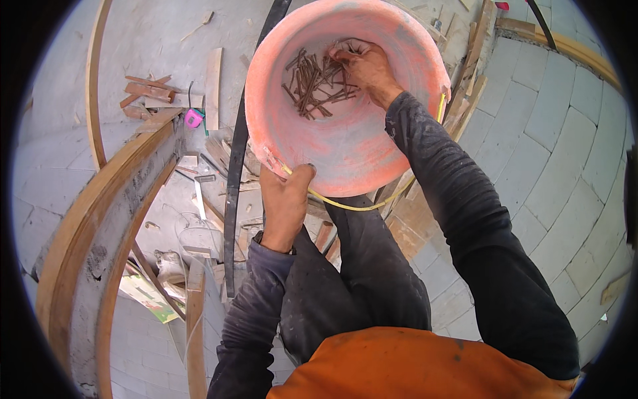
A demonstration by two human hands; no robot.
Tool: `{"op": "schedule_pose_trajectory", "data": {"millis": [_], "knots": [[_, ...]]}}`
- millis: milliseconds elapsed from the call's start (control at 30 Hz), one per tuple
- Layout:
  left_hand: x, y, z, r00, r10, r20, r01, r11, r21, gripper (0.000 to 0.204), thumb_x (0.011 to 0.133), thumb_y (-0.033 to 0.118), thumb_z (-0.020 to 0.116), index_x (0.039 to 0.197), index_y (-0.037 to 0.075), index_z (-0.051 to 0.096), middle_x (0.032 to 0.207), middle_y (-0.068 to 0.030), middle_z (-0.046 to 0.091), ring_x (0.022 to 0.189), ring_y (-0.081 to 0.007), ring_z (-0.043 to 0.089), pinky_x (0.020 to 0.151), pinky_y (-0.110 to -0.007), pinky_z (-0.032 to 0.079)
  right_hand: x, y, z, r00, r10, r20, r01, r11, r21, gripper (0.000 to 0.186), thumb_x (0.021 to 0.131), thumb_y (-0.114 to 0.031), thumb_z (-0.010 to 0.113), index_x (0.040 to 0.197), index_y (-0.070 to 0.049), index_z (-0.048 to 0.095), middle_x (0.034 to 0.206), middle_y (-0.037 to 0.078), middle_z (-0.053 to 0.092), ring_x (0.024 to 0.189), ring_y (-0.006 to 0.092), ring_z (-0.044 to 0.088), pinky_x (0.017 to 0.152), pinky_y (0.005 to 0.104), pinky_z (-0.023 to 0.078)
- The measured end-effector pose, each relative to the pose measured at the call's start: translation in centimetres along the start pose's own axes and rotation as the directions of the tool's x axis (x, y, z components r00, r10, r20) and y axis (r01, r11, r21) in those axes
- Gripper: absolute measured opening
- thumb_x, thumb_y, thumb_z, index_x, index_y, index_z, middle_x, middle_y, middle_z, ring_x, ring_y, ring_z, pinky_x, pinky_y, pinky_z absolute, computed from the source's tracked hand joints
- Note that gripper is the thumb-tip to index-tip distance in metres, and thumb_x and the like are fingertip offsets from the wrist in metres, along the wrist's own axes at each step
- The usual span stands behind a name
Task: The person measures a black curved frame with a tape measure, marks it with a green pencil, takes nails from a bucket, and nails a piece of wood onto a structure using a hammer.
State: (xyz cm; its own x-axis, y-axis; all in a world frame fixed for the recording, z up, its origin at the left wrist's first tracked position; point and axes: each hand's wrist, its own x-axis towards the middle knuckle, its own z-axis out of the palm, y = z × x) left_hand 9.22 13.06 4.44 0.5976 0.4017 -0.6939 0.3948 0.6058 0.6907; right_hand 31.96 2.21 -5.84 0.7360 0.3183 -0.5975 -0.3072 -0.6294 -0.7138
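A worn pinkish-orange bucket point(345, 169) is tilted so that its inside faces me. My left hand point(284, 203) grips its near-left rim, thumb over the edge. Down in the bucket, my right hand point(369, 66) has its fingers curled at the right side of a loose pile of brown nails point(309, 86). The fingertips are partly hidden, so what they pinch does not show clearly. A thin yellow cord handle point(355, 207) hangs along the near side of the rim.
Curved wooden boards point(73, 253) edge a block structure at left. A black strip point(234, 166) stands beside the bucket. A hammer point(200, 193), a pink tape measure point(193, 118) and wood scraps point(149, 90) lie below left. Grey blocks point(541, 153) form a curved surface at right.
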Motion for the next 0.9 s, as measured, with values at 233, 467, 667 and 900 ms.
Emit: {"op": "schedule_pose_trajectory", "data": {"millis": [233, 467, 667, 900], "knots": [[0.4, 0.4, 0.2, 1.0, 0.003, -0.001, -0.003, 1.0, -0.021, 0.037, 0.082, -0.002, 0.061, 0.119, -0.003, 0.056, 0.105, -0.0055, 0.062, 0.093, -0.0146, 0.058, 0.084, -0.03, 0.048, -2.7, -1.2, 0.4, 0.938, -0.333, 0.094, 0.337, 0.822, -0.46, 0.028, 0.096, -0.023, 0.063, 0.119, -0.012, 0.072, 0.097, 0.017, 0.075, 0.088, 0.0309, 0.073, 0.081, 0.0434, 0.056], [0.8, 0.2, 0.3, 1.0, 0.014, -0.008, -0.015, 0.998, -0.053, 0.033, 0.082, -0.003, 0.061, 0.116, -0.003, 0.058, 0.101, -0.005, 0.063, 0.089, -0.014, 0.059, 0.08, -0.03, 0.049, -4.7, -1.8, -0.5, 0.927, -0.124, 0.353, 0.361, 0.545, -0.757, 0.03, 0.094, -0.022, 0.06, 0.121, -0.019, 0.072, 0.097, 0.021, 0.073, 0.091, 0.0388, 0.07, 0.085, 0.0489, 0.056], [0.9, -0.1, 0.5, 0.999, 0.028, -0.02, -0.029, 0.999, -0.045, 0.035, 0.082, -0.004, 0.061, 0.117, -0.004, 0.058, 0.103, -0.0057, 0.064, 0.091, -0.0148, 0.061, 0.082, -0.03, 0.05, -3.4, -1.5, -0.8, 0.939, -0.233, 0.254, 0.345, 0.639, -0.687, 0.03, 0.093, -0.029, 0.064, 0.116, -0.014, 0.074, 0.093, 0.02, 0.074, 0.088, 0.0398, 0.07, 0.084, 0.0488, 0.055], [0.8, -0.5, 1.0, 0.998, 0.038, 0.04, -0.038, 0.999, -0.007, 0.038, 0.082, -0.005, 0.06, 0.12, -0.004, 0.057, 0.107, -0.0065, 0.064, 0.095, -0.0154, 0.061, 0.086, -0.031, 0.049, 0.4, -2.1, 3.3, 0.987, -0.137, 0.086, 0.16, 0.77, -0.618, 0.038, 0.088, -0.036, 0.069, 0.113, -0.008, 0.075, 0.101, 0.021, 0.075, 0.097, 0.0374, 0.071, 0.089, 0.0472, 0.054]]}}
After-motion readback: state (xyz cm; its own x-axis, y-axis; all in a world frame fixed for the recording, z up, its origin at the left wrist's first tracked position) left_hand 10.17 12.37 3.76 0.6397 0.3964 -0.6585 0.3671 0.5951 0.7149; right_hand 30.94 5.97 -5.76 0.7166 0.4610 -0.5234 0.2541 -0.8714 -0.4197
